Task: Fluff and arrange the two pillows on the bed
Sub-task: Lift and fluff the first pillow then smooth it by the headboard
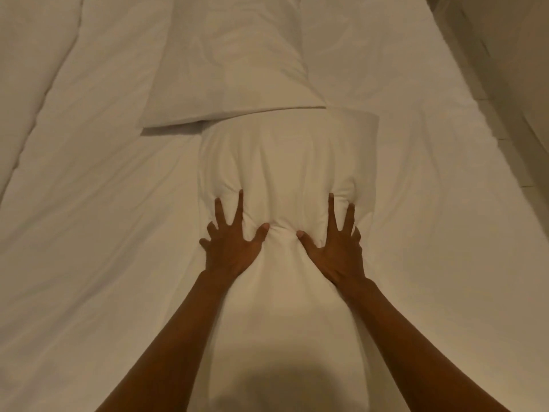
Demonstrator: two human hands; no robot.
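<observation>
Head view: two bare forearms were stretched out over a bed [89, 203] covered in white linen, and both hands were laid on the near pillow [285, 162]. The left hand [230, 245] was pressed palm down into the pillow's left part, its fingers [240, 203] spread wide and the thumb angled inward. The right hand [334, 248] was pressed down in the same way on the right part, fingers fanned and thumb turned toward the left hand. Nothing was gripped by either hand; both were held open and flat, and the fabric was dented and creased around the fingertips, with a small ridge bunched up between the two thumbs. The near pillow was laid lengthwise down the middle of the bed, running from just under the camera toward the far end. The far pillow [234, 60] was seen beyond it, flat on the bed and set slightly to the left, and its near edge was laid over the far edge of the near pillow, so that the two were touching. A long fold in the bedding [44, 93] was seen running diagonally at the left. The right edge of the bed was bordered by a pale surface [511, 55], too dim and blurred to be identified. The whole scene was lit in a warm, low light.
</observation>
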